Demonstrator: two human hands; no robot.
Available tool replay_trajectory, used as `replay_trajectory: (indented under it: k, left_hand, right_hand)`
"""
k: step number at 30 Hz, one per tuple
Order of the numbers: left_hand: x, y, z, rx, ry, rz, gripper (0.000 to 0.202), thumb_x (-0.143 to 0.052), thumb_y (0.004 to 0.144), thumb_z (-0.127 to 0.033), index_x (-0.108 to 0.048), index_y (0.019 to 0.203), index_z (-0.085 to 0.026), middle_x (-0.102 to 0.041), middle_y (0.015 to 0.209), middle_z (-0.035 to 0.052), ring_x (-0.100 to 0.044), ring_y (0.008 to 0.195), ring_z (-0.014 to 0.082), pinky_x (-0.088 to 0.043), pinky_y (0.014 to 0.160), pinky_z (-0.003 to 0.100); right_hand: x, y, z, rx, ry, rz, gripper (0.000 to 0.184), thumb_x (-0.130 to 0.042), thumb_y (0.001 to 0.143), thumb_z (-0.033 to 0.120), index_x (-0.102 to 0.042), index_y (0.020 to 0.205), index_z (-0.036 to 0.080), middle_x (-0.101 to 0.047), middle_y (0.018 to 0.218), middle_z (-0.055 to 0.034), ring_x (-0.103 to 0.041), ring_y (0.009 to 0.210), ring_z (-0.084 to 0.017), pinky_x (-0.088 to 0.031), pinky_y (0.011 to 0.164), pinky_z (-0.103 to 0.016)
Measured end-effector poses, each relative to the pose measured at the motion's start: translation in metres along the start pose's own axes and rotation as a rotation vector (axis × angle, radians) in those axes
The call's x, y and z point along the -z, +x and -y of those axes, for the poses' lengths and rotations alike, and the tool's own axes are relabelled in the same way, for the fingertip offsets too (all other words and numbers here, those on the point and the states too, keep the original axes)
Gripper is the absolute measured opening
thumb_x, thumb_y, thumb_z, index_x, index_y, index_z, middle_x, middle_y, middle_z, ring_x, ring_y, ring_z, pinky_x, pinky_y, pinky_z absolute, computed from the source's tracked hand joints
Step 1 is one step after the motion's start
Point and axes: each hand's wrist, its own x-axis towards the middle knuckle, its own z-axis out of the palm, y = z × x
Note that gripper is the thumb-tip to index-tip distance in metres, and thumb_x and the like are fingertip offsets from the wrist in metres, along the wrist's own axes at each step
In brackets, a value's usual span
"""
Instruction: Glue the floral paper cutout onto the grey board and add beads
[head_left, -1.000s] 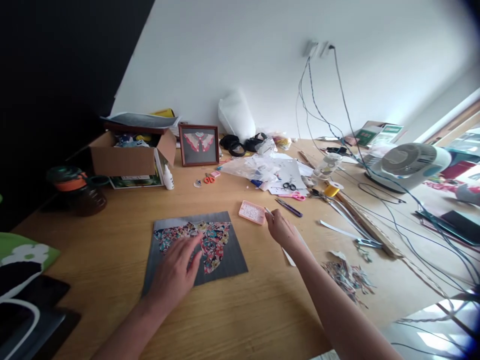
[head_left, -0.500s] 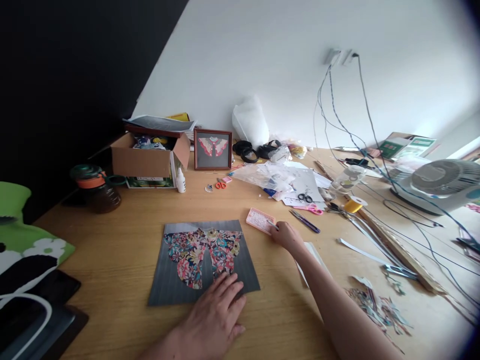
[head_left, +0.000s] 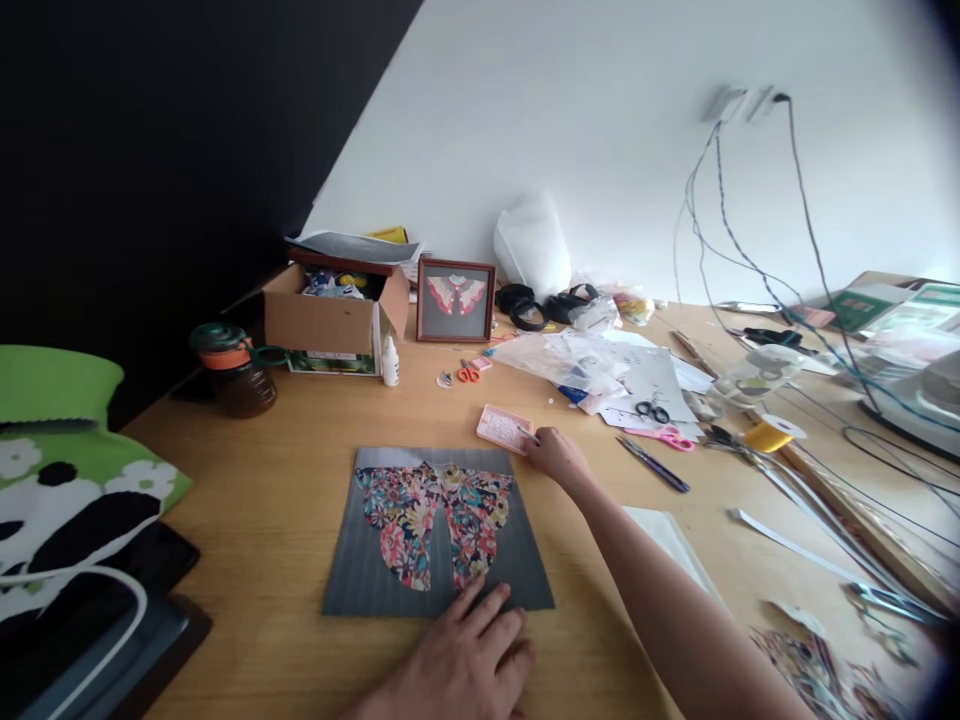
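A floral fabric cut-out shaped like a collar [head_left: 409,520] lies on a dark grey square sheet [head_left: 525,570]. My left hand [head_left: 469,650] rests at the sheet's front edge, fingers outstretched, fingertips touching the lower part of the fabric. Just behind the sheet's right back corner, my right hand [head_left: 553,455] is closed at a small pink tray [head_left: 495,425] of tiny white pieces. A thin, pale, stick-like tool [head_left: 528,434] pokes out of its fingers over the tray; its exact kind is too small to make out.
Purple-handled snips [head_left: 654,464], pink scissors [head_left: 664,437] and a yellow ribbon spool [head_left: 772,432] lie to the right. Farther back stand a white glue bottle [head_left: 391,363], a framed collar [head_left: 454,300] and an open cardboard box [head_left: 322,320]. A dark drink bottle [head_left: 236,370] is at left.
The view has turned left, so the scene sits farther right. The pink tray and my right hand have shifted left relative to the grey sheet. My left hand stays on the sheet.
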Motion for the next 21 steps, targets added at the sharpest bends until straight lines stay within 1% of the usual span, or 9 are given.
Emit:
replay_trajectory:
  k: [2,5,8,11,17,21]
  left_hand:
    - [-0.007,0.0,-0.001,0.011,0.033,-0.069,0.036,-0.059,0.093,-0.051,-0.065,0.109,-0.02,-0.07,0.119,0.0035,-0.061,0.117,0.0252,-0.045,0.106,0.04]
    - [-0.018,0.0,-0.003,0.04,0.072,-0.186,0.014,-0.062,0.094,-0.033,-0.066,0.099,-0.022,-0.071,0.113,0.0,-0.062,0.112,0.0231,-0.047,0.103,0.039]
    - [-0.027,0.0,-0.003,0.056,0.063,-0.252,0.009,-0.061,0.094,-0.03,-0.067,0.093,-0.023,-0.073,0.107,-0.0016,-0.063,0.11,0.0223,-0.047,0.103,0.039]
    - [-0.03,0.001,-0.002,0.067,0.057,-0.273,0.01,-0.06,0.095,-0.029,-0.068,0.091,-0.024,-0.073,0.103,-0.0042,-0.064,0.107,0.0206,-0.047,0.102,0.037]
    - [-0.029,0.0,0.0,0.03,0.087,-0.195,0.011,-0.059,0.096,-0.032,-0.069,0.093,-0.027,-0.073,0.104,-0.006,-0.064,0.108,0.0204,-0.046,0.101,0.037]
    - [-0.028,0.0,0.002,0.024,0.123,-0.271,0.011,-0.06,0.096,-0.033,-0.069,0.092,-0.028,-0.072,0.099,-0.0084,-0.063,0.106,0.0188,-0.046,0.099,0.036]
  right_hand:
    - [0.0,0.003,0.012,0.028,-0.005,0.006,0.032,-0.046,0.096,0.033,-0.07,0.102,0.014,-0.072,0.108,-0.0181,-0.068,0.102,-0.027,-0.043,0.072,-0.028]
    - [-0.001,0.006,0.031,0.072,-0.008,0.016,0.031,-0.046,0.096,0.032,-0.07,0.104,0.014,-0.072,0.108,-0.0176,-0.068,0.102,-0.027,-0.043,0.072,-0.028]
    - [-0.001,0.007,0.05,0.119,-0.01,0.025,0.03,-0.047,0.094,0.03,-0.07,0.105,0.014,-0.072,0.11,-0.0174,-0.067,0.104,-0.027,-0.044,0.071,-0.028]
    - [-0.002,0.007,0.068,0.165,-0.013,0.028,0.03,-0.047,0.094,0.029,-0.07,0.105,0.014,-0.071,0.112,-0.0177,-0.067,0.105,-0.028,-0.044,0.07,-0.028]
    - [-0.005,0.006,0.096,0.242,-0.02,0.03,0.029,-0.048,0.094,0.028,-0.07,0.105,0.013,-0.071,0.111,-0.0193,-0.068,0.103,-0.028,-0.044,0.072,-0.029]
    - [-0.008,0.005,0.107,0.292,-0.017,0.025,0.027,-0.049,0.093,0.025,-0.07,0.103,0.012,-0.071,0.109,-0.02,-0.068,0.101,-0.029,-0.043,0.072,-0.03]
